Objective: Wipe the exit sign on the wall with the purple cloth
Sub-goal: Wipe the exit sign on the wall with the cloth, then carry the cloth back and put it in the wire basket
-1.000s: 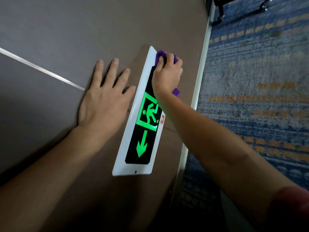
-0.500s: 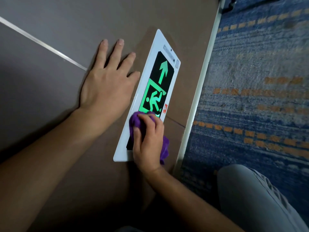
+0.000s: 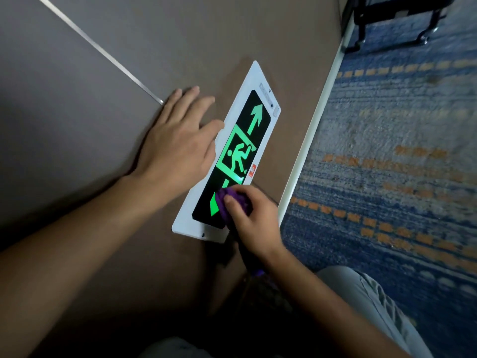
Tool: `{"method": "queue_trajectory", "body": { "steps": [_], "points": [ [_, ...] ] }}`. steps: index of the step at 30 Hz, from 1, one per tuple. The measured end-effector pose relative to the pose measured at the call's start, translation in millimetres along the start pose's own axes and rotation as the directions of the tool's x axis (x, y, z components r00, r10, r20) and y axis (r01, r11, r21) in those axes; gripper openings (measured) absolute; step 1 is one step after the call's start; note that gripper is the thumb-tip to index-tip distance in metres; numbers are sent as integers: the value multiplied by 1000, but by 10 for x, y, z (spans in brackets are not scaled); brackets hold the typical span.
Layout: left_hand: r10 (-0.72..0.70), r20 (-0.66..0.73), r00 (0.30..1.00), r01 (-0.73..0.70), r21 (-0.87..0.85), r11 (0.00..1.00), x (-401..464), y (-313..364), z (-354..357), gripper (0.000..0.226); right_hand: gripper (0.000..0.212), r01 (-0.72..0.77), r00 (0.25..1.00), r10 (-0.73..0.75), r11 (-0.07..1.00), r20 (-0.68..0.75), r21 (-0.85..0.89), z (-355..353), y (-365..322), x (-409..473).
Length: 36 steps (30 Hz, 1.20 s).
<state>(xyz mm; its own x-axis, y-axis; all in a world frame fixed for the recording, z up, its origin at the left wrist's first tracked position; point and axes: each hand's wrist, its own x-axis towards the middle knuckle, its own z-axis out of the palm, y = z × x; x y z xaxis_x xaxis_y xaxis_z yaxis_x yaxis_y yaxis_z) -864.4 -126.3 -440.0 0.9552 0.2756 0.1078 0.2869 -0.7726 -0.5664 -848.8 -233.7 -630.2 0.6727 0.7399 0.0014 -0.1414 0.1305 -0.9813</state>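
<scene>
The right hand (image 3: 254, 220) grips the bunched purple cloth (image 3: 233, 204) on the near end of the exit sign (image 3: 232, 161), whose long axis runs up and away from that grip, while the left hand (image 3: 178, 143) lies flat and empty just beside it on the wall (image 3: 129, 34).

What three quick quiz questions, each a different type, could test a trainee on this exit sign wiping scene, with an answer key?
1. True or false: the left hand holds the purple cloth.
2. Which part of the exit sign does the cloth cover? A) the far arrow B) the near arrow C) the running figure
3. Fill in: the left hand lies open and flat against the ____, with its thumb side overlapping the sign's white frame.

Key: 1. False, the right hand holds it. 2. B. 3. wall.
</scene>
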Motion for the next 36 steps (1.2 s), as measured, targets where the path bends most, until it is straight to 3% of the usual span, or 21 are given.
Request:
{"method": "queue_trajectory", "body": {
  "steps": [3,6,9,11,13,15,17,23,26,28,32,36],
  "points": [
    [-122,-54,991,111,-170,979,-1,99,-13,35,24,-283,959,271,879,88,384,-464,-234,235],
    [-201,-160,967,151,-280,948,-67,217,-150,32,35,-354,934,322,775,155,523,-765,-461,371],
    [-295,-3,956,253,-508,824,-39,383,-276,34,45,-364,930,306,689,203,626,-877,-762,425],
    [-310,245,919,387,-716,581,42,499,-357,42,51,-332,941,297,720,162,610,-958,-1023,444],
    [-169,468,867,496,-844,205,133,600,-501,52,50,-299,949,298,740,104,602,-1067,-1309,424],
    [-20,520,854,516,-852,-90,233,657,-700,50,40,-262,954,295,754,46,602,-1212,-1637,354],
    [-3,504,864,493,-846,-202,361,659,-962,43,37,-243,952,306,768,-7,592,-1372,-1998,280],
    [-133,544,829,490,-819,-299,825,471,-2053,17,65,-302,911,410,737,-44,605,-1858,-3095,50],
    [-165,516,841,460,-841,-285,1002,339,-2668,10,75,-295,920,388,768,-46,569,-2099,-3641,-91],
    [-160,487,859,427,-853,-301,1083,259,-3099,10,69,-286,941,338,826,-21,487,-2237,-4022,-197],
    [-92,416,905,371,-875,-312,1209,-3,-4110,21,55,-245,955,270,951,-120,190,-2448,-4949,-467],
    [-8,366,931,351,-898,-264,1334,-290,-5091,33,41,-185,963,216,965,-162,184,-2691,-5907,-652]
  ]
}}
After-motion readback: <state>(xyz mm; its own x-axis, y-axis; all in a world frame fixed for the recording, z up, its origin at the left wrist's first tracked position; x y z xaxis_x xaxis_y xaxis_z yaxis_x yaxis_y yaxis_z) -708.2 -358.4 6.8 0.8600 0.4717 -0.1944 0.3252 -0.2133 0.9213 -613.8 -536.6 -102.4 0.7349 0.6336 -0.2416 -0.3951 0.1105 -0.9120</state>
